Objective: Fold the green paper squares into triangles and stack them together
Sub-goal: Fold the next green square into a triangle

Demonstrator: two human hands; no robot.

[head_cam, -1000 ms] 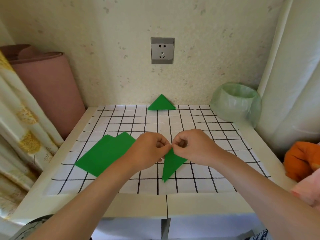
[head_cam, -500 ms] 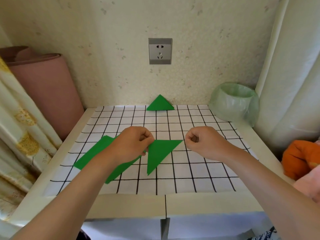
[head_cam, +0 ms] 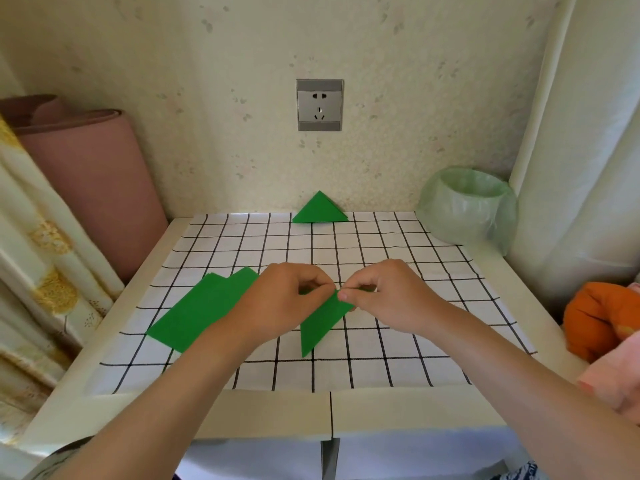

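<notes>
A folded green paper triangle (head_cam: 320, 322) lies on the checked mat (head_cam: 381, 258) in the middle. My left hand (head_cam: 287, 299) and my right hand (head_cam: 388, 296) meet over its top edge, and both pinch that edge with curled fingers. A small stack of flat green paper squares (head_cam: 199, 311) lies to the left, partly hidden by my left wrist. Another folded green triangle (head_cam: 319, 209) leans against the wall at the back of the mat.
A bowl lined with a pale green bag (head_cam: 467, 207) stands at the back right. A pink roll (head_cam: 90, 174) and a curtain are on the left. Orange and pink cloth (head_cam: 602, 320) lies at the right edge. A wall socket (head_cam: 320, 105) is above.
Half a second ago my hands were apart, the left holding an open triangle. Now both hands have come together on the paper's top edge and it is folded narrower.
</notes>
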